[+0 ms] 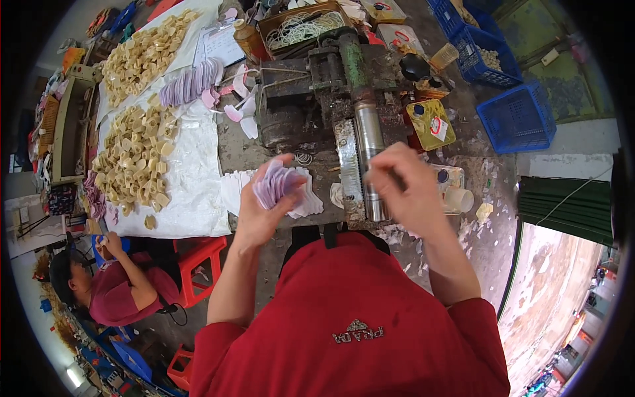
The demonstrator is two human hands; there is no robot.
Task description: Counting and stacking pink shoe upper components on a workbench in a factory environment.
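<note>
In my left hand (258, 221) is a bunch of thin lilac pieces (272, 185), fanned out between closed fingers and thumb. White flat pieces with wavy edges (235, 188) lie in a row behind and beside that hand at the bench edge. My right hand (410, 192) hovers at the right side of a shiny steel cylinder (369, 129) on a greasy machine (291, 106). Its fingers are bent and smeared by motion, so I cannot make out whether they hold anything. A ridged metal strip (348, 159) runs along the cylinder's left side.
Piles of beige blocks (135, 155) cover white sheeting (198, 175) at left, near a row of lilac pieces (192, 83). Right of the machine stand a yellow container (430, 122) and a clear one (456, 198). Blue crates (516, 119) stand beyond. A person (126, 284) sits at lower left.
</note>
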